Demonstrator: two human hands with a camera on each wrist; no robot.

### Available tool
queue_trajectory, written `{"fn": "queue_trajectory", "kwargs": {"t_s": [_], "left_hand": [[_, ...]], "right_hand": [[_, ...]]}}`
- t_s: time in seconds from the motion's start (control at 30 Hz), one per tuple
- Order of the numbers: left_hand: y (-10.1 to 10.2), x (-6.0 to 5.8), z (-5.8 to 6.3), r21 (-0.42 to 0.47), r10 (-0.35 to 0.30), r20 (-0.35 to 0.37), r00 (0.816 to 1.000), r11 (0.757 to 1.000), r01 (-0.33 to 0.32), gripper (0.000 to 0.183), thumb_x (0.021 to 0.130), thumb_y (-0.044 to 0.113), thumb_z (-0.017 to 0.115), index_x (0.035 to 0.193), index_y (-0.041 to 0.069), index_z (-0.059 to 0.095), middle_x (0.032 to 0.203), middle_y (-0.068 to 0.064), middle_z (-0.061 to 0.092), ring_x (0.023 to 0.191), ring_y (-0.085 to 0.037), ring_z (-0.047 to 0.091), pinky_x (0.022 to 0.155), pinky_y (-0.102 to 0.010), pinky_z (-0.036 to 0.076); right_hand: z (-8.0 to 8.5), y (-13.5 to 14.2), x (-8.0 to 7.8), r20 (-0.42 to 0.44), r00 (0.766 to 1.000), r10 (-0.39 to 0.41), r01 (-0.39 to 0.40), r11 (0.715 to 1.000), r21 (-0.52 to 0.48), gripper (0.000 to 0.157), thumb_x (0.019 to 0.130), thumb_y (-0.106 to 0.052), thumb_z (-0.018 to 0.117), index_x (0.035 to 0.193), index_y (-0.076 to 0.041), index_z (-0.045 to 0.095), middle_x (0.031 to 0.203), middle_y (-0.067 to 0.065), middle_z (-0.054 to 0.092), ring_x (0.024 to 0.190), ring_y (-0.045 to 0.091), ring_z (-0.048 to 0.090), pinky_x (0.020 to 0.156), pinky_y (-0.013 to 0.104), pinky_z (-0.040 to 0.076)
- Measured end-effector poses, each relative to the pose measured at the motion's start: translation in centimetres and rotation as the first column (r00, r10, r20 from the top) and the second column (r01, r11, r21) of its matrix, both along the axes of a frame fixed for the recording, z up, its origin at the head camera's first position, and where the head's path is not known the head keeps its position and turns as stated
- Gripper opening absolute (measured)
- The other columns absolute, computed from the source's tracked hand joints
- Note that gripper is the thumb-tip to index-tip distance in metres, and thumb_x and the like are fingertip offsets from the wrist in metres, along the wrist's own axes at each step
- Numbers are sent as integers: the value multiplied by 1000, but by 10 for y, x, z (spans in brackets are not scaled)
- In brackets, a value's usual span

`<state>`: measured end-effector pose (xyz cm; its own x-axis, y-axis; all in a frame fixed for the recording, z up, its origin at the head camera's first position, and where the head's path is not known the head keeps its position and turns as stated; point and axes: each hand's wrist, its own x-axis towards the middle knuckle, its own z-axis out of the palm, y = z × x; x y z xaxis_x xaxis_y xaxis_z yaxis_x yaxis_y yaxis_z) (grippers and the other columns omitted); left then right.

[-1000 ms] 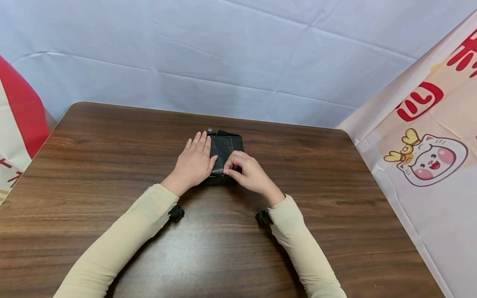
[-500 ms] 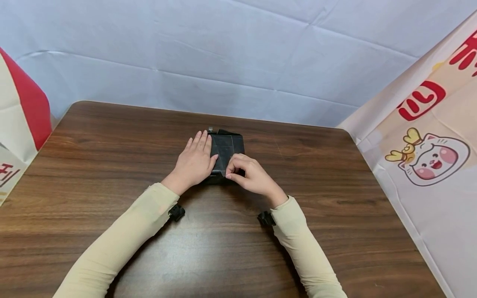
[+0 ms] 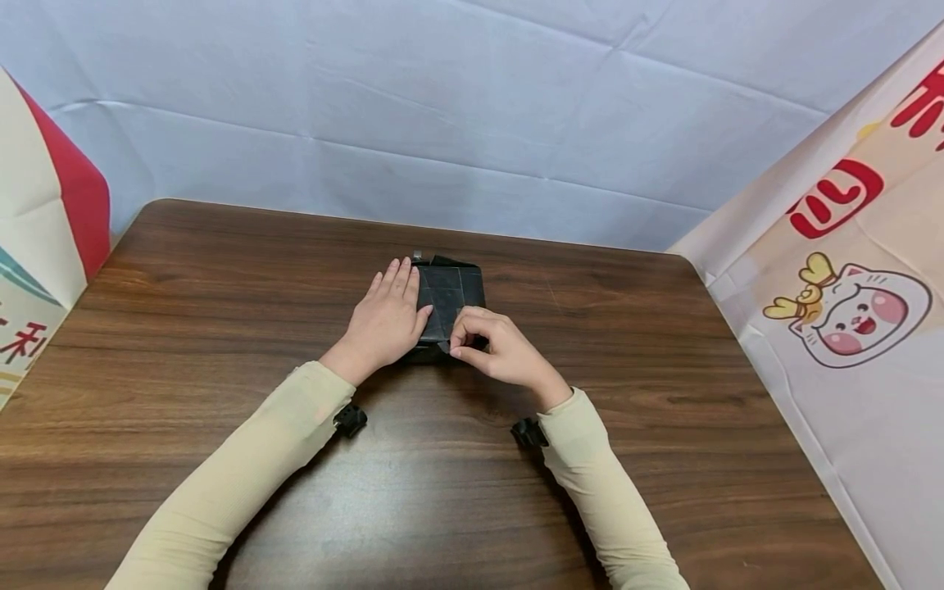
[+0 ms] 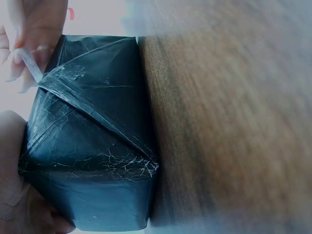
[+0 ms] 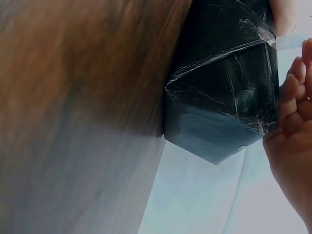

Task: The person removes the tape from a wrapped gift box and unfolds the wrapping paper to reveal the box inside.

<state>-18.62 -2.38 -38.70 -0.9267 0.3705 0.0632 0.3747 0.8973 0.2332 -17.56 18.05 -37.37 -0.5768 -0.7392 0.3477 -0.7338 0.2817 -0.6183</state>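
Observation:
A small box wrapped in shiny black film [image 3: 446, 288] lies on the wooden table [image 3: 413, 508]. My left hand [image 3: 381, 326] rests flat over its left part, fingers straight. At the near edge of the top, my right hand [image 3: 503, 347] pinches a thin strip of tape [image 4: 31, 65] between thumb and forefinger. In the left wrist view this strip looks translucent and stands up from the corner where the folded wrap meets. Creases and a folded triangular flap show on the end of the black box [image 5: 214, 83] in the right wrist view. My left palm hides part of the top.
Behind the box, a small shiny tab [image 3: 417, 255] sticks out at its far edge. A white cloth [image 3: 413, 106] hangs beyond the table, with a printed banner [image 3: 848, 303] at the right and a red-and-white one [image 3: 81, 197] at the left.
My right hand has shifted slightly right and toward me with the tape strip, which is lifted a little further from the box's near edge. My left hand has stayed on the box.

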Motion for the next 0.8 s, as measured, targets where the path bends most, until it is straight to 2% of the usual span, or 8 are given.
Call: {"fn": "queue_trajectory", "kwargs": {"t_s": [0.2, 0.27, 0.4, 0.53, 0.7, 0.8], "left_hand": [[0, 0, 0, -7, 0, 4, 1000, 1000, 0, 64, 103, 36, 30, 148, -7, 15, 154, -23, 9, 143, -33, 4, 114, -45, 8], [0, 0, 1, -7, 1, 1, 1000, 1000, -1, 64, 103, 36, 31, 148, -7, 15, 154, -23, 9, 143, -33, 5, 114, -45, 9], [0, 0, 1, -5, 0, -1, 1000, 1000, 0, 64, 103, 36, 31, 148, -7, 16, 154, -23, 10, 143, -34, 7, 114, -45, 10], [0, 0, 1, -5, -1, 5, 1000, 1000, 1, 64, 103, 36, 31, 148, -7, 15, 154, -23, 9, 143, -34, 6, 114, -45, 10], [0, 0, 0, -4, 3, 12, 1000, 1000, -3, 64, 103, 36, 31, 148, -7, 15, 154, -23, 9, 143, -33, 6, 114, -45, 9], [0, 0, 0, -1, 3, 8, 1000, 1000, -3, 64, 103, 36, 31, 148, -7, 16, 154, -23, 9, 143, -33, 6, 114, -44, 9]], "right_hand": [[24, -4, 13, 49, 997, 51, -50, 999, -21, 15, 80, 15, 65, 76, 1, 60, 77, 12, 56, 68, 18, 47, 60, 44, 42], [28, -4, 15, 79, 995, 65, -63, 998, -27, 15, 80, 16, 64, 75, 1, 61, 78, 12, 57, 70, 19, 49, 63, 44, 42], [15, 2, 8, 128, 988, 82, -77, 996, -39, 17, 81, 13, 65, 76, -4, 63, 81, 7, 58, 75, 17, 52, 67, 38, 44], [0, 7, 0, 118, 988, 95, -88, 994, -61, 14, 81, 7, 68, 80, -6, 65, 84, 3, 59, 76, 16, 53, 65, 36, 44], [0, 9, 1, 121, 986, 119, -103, 986, -128, 18, 79, 11, 69, 84, -6, 65, 85, 7, 59, 75, 16, 52, 63, 39, 44], [1, 10, 1, 122, 988, 99, -81, 986, -148, 20, 79, 11, 69, 85, -7, 64, 85, 8, 59, 74, 17, 51, 63, 38, 43]]}}
